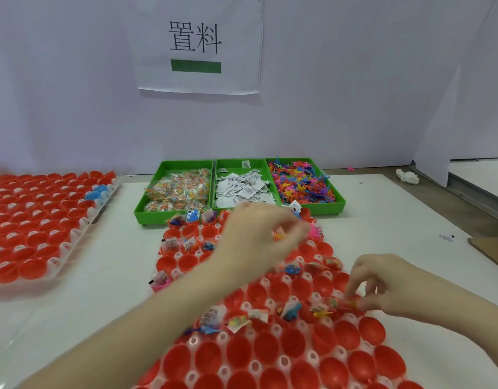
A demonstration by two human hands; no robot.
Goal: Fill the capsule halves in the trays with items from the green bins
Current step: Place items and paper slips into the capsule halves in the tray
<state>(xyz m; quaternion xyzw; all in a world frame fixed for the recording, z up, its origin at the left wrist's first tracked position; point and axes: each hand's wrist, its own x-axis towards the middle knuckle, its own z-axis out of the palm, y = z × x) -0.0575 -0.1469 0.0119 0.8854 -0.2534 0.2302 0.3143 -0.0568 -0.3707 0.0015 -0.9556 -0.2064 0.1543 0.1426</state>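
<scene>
White table [382,209] before me carries three green bins [239,186] at the back and a tray [270,332] of red capsule halves [371,329] close by. My left hand [259,237] pinches an orange toy [278,235] above the far rows; my right hand [382,284] pinches small items [351,304] over the right side.

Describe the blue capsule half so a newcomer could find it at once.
Start at the three green bins by the back wall, then look left to the second tray of red capsule halves. The blue capsule half lies near that tray's far right edge. It is the only clearly blue half showing among the red ones.
</scene>
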